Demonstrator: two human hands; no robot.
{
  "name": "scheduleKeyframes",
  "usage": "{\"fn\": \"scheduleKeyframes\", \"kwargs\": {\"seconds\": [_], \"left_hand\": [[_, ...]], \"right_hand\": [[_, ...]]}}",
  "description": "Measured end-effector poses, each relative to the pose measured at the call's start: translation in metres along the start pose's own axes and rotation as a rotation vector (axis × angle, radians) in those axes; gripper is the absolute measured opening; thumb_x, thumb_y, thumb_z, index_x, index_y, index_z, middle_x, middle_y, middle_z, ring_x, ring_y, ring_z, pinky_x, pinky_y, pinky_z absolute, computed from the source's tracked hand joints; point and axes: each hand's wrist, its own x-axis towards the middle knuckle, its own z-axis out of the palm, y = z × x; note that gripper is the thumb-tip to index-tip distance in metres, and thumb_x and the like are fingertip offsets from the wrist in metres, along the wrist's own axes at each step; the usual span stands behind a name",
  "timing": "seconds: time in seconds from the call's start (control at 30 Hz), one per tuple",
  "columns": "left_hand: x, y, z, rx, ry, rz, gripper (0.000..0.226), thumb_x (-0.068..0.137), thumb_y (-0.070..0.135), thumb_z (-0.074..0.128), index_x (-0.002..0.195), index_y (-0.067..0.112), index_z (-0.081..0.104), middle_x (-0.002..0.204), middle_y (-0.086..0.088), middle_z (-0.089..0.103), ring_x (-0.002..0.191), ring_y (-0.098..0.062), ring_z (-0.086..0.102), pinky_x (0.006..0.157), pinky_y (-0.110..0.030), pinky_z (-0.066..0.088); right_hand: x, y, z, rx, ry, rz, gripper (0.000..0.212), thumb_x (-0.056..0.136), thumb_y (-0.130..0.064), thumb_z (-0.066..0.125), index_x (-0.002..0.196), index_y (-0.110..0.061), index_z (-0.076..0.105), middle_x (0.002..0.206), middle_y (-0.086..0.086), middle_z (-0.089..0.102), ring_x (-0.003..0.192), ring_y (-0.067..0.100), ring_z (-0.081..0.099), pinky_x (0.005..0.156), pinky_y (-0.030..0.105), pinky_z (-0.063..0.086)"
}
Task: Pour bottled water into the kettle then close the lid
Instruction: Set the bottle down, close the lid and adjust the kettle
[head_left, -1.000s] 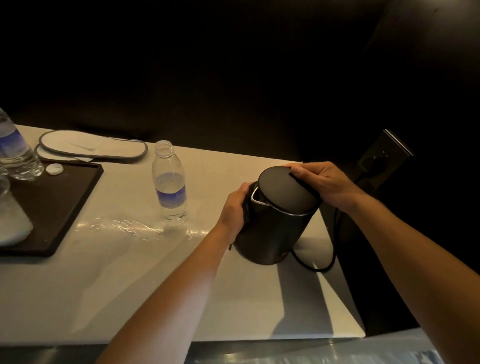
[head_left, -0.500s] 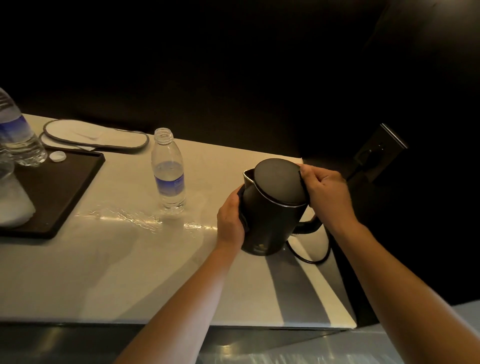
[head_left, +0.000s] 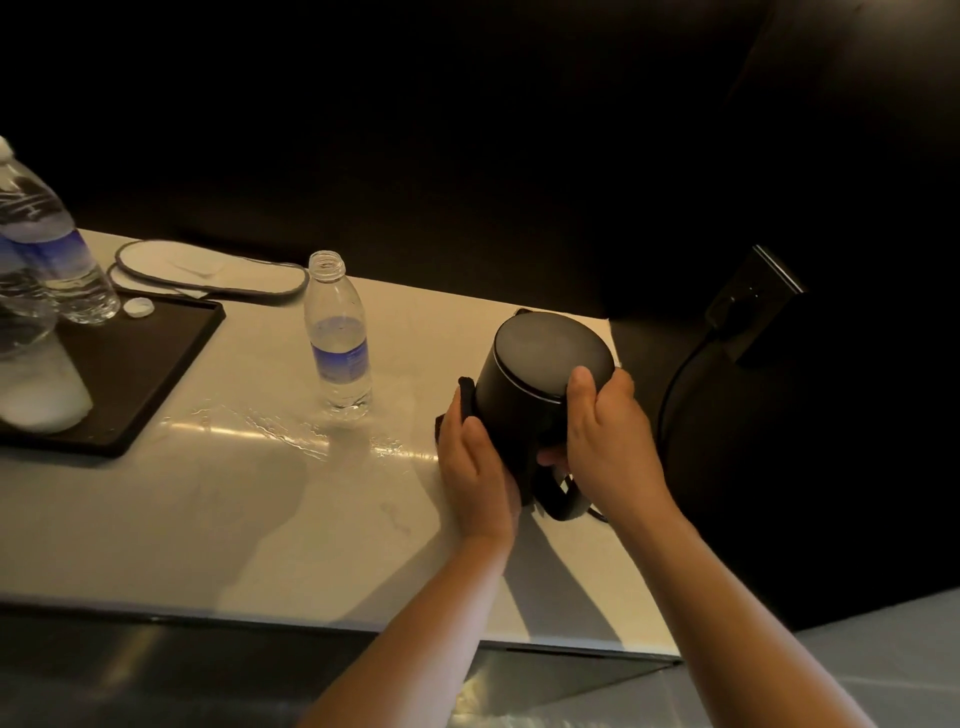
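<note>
— What is around the kettle?
— Left of it an uncapped bottle stands in spilled water; a dark tray lies far left. A cable runs right.
— And the hands?
— The left hand and right hand clasp the kettle's sides, fingers curled at the closed lid.
— Room?
— The bench edge lies just right of it; centre is free.

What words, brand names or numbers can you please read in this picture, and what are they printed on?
None can be read.
Open bottle: blue label, print too blurred.
Bottles on the tray: blue labels, print too blurred.
Kettle: no marking visible.
Wall socket: too dark to tell.
</note>
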Motion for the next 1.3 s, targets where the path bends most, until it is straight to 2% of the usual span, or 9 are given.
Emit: {"fn": "scheduleKeyframes", "kwargs": {"seconds": [0.17,0.4,0.5,0.67,0.73,0.8,0.97,1.1,1.3], "left_hand": [[-0.026,0.026,0.003,-0.055,0.261,-0.153,0.034,0.108,0.028,0.041,0.135,0.025,0.061,0.122,0.005,0.069,0.117,-0.015,0.067,0.088,-0.021,0.058],[-0.019,0.089,-0.078,-0.422,0.264,-0.814,0.028,0.1,0.03,0.059,0.111,0.009,0.073,0.097,-0.017,0.08,0.084,-0.033,0.072,0.071,-0.041,0.056],[-0.016,0.109,-0.134,-0.207,0.251,-0.658,0.02,0.097,0.034,0.064,0.104,0.018,0.073,0.089,-0.007,0.082,0.092,-0.03,0.074,0.078,-0.042,0.058],[-0.007,0.107,-0.211,0.62,-0.088,0.012,0.023,0.106,0.041,0.042,0.117,0.048,0.06,0.109,0.017,0.071,0.109,-0.004,0.065,0.091,-0.027,0.054],[-0.005,0.084,-0.225,1.125,-0.334,0.102,0.043,0.107,0.049,0.023,0.148,0.045,0.037,0.157,0.017,0.044,0.148,-0.012,0.036,0.122,-0.043,0.032],[-0.006,0.065,-0.233,1.5,-0.454,0.153,0.06,0.103,0.058,0.002,0.158,0.039,0.015,0.171,0.012,0.011,0.159,-0.021,0.001,0.126,-0.057,0.004],[0.012,0.057,-0.244,1.589,-0.452,0.224,0.059,0.104,0.061,0.01,0.159,0.041,0.016,0.17,0.01,0.019,0.159,-0.021,0.007,0.124,-0.061,0.008],[0.035,0.061,-0.266,1.623,-0.474,0.247,0.06,0.101,0.064,0.009,0.158,0.045,0.01,0.171,0.013,0.015,0.159,-0.019,0.003,0.124,-0.057,0.003],[0.072,0.074,-0.3,1.608,-0.465,0.248,0.063,0.097,0.066,0.006,0.157,0.049,0.003,0.171,0.019,0.007,0.157,-0.013,-0.005,0.124,-0.05,-0.006]], "right_hand": [[0.001,0.001,-0.001,0.043,-0.016,-0.001,0.039,0.109,-0.045,0.034,0.121,-0.009,0.041,0.096,0.017,0.07,0.056,0.022,0.073,0.042,0.025,0.048],[0.003,0.009,0.0,0.145,-0.001,0.008,0.046,0.107,-0.045,0.039,0.132,-0.007,0.043,0.11,0.015,0.064,0.072,0.031,0.073,0.037,0.016,0.047],[0.002,0.01,0.0,0.161,-0.01,0.015,0.047,0.107,-0.047,0.039,0.137,-0.011,0.043,0.114,0.011,0.062,0.079,0.024,0.07,0.045,0.028,0.059],[0.001,0.009,0.001,0.142,0.004,0.023,0.044,0.105,-0.048,0.039,0.135,-0.017,0.045,0.108,0.003,0.061,0.075,0.02,0.067,0.065,0.054,0.064],[0.001,0.008,0.001,0.131,0.03,0.022,0.047,0.103,-0.051,0.038,0.133,-0.015,0.047,0.106,0.003,0.062,0.072,0.02,0.068,0.061,0.052,0.064],[0.0,0.008,0.001,0.094,0.057,0.029,0.052,0.099,-0.056,0.035,0.13,-0.017,0.049,0.106,0.007,0.064,0.073,0.024,0.071,0.054,0.045,0.063],[-0.002,0.009,0.001,0.042,0.12,0.021,0.048,0.1,-0.059,0.032,0.121,-0.021,0.053,0.098,0.005,0.064,0.074,0.023,0.067,0.036,0.016,0.048],[-0.007,0.005,-0.001,0.033,0.156,0.018,0.037,0.102,-0.059,0.03,0.096,-0.033,0.056,0.087,0.004,0.065,0.077,0.028,0.067,0.06,0.05,0.06],[-0.01,0.005,-0.001,-0.013,0.27,0.07,0.051,0.102,-0.055,0.026,0.075,-0.022,0.054,0.071,0.019,0.062,0.062,0.041,0.065,0.059,0.058,0.057]]}}
